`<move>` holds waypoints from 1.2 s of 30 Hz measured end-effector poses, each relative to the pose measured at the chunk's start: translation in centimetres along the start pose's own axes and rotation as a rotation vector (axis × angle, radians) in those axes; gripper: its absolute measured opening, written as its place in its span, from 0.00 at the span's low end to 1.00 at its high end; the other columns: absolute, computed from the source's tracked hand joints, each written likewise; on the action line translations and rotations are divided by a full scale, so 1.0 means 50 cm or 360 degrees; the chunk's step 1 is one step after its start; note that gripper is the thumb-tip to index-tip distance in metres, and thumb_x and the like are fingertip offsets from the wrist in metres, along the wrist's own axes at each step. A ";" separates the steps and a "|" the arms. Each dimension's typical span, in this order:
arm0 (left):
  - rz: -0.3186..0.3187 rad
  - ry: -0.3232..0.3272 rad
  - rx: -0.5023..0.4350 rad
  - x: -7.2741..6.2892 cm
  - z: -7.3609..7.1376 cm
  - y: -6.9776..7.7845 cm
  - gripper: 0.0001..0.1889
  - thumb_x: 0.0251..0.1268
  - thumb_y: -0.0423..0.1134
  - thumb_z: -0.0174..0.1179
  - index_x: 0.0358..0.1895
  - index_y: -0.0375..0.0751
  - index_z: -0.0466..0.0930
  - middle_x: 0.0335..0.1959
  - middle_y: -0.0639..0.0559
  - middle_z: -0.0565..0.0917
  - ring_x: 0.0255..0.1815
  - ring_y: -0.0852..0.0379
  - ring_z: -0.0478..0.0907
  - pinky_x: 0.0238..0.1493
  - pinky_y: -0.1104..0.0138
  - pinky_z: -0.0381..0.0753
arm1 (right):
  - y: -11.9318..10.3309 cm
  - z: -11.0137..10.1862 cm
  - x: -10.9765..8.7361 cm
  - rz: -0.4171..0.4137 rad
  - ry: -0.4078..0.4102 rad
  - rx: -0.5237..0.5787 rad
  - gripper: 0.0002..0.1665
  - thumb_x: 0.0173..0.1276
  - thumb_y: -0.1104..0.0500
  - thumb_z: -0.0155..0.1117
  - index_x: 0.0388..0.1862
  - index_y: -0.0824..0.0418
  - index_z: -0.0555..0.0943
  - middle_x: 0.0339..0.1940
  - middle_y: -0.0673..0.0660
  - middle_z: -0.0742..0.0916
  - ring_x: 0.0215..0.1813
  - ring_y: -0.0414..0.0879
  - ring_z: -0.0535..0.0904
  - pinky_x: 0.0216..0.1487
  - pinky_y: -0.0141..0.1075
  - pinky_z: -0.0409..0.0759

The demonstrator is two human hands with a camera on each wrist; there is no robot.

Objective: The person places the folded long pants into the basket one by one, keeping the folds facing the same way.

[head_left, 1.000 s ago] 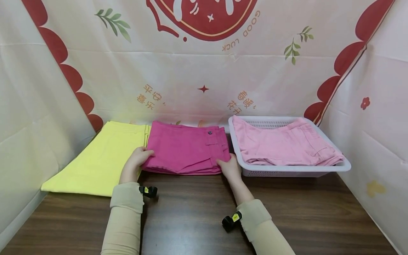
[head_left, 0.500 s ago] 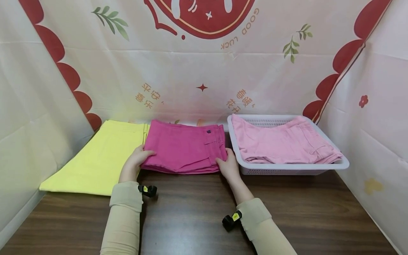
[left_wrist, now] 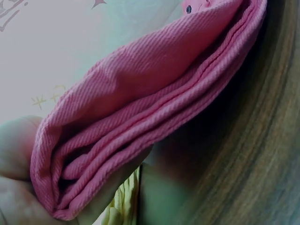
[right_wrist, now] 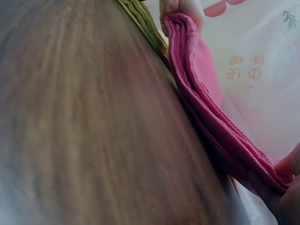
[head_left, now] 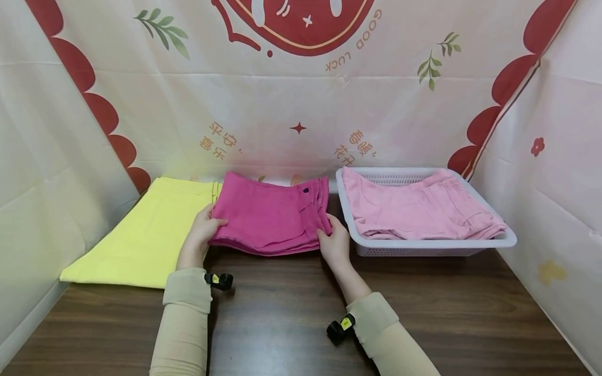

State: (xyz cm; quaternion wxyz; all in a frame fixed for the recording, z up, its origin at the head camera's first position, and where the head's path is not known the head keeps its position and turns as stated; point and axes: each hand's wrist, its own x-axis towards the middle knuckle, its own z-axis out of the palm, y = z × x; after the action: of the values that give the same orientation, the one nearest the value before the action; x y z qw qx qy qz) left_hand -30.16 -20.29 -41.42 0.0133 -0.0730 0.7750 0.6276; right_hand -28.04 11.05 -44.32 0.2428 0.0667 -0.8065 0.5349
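Folded magenta trousers (head_left: 265,216), with a dark button near the right end, are held between both hands at the back middle of the table. My left hand (head_left: 201,231) grips their left end, thumb on top and fingers underneath. My right hand (head_left: 336,244) pinches the right end the same way. Stacked layers of the trousers (left_wrist: 140,101) show along the front edge in the left wrist view. In the right wrist view the trousers (right_wrist: 206,110) sag between the two hands, with dark shadow beneath them.
Folded yellow trousers (head_left: 146,240) lie on the brown wooden table (head_left: 273,324) at the left. A white perforated basket (head_left: 432,244) at the right contains folded pink trousers (head_left: 414,206). A printed curtain (head_left: 282,99) hangs behind and along both sides.
Both hands have raised the magenta trousers slightly; the right end has shifted a little left, widening the gap to the basket. The cloth now bows in the middle.
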 end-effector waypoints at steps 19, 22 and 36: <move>0.0134 0.0017 0.0090 -0.036 -0.026 0.050 0.31 0.69 0.30 0.53 0.74 0.41 0.57 0.65 0.34 0.67 0.34 0.60 0.78 0.35 0.71 0.78 | -0.050 -0.015 -0.002 -0.0179 0.0049 0.0018 0.23 0.56 0.76 0.64 0.53 0.70 0.79 0.47 0.65 0.85 0.46 0.52 0.81 0.47 0.47 0.79; 0.0170 0.0019 0.0069 -0.043 -0.031 0.060 0.31 0.68 0.29 0.53 0.74 0.40 0.57 0.64 0.33 0.67 0.30 0.65 0.77 0.34 0.73 0.77 | -0.062 -0.019 -0.002 -0.0212 0.0046 0.0059 0.23 0.56 0.77 0.64 0.53 0.71 0.79 0.47 0.65 0.85 0.46 0.51 0.81 0.47 0.47 0.79; 0.0259 0.0039 0.0010 -0.068 -0.024 0.098 0.29 0.69 0.30 0.54 0.72 0.43 0.61 0.53 0.33 0.75 0.23 0.62 0.80 0.28 0.70 0.80 | -0.111 -0.067 0.011 -0.0221 0.0050 0.0131 0.24 0.57 0.76 0.64 0.55 0.70 0.79 0.47 0.66 0.85 0.45 0.52 0.82 0.46 0.47 0.80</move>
State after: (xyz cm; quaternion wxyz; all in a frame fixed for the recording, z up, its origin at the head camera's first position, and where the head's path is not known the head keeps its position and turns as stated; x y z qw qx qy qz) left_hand -27.37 -20.14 -36.02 -0.0470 -0.0172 0.7805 0.6231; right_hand -25.42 11.80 -38.43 0.2890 0.1239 -0.7734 0.5504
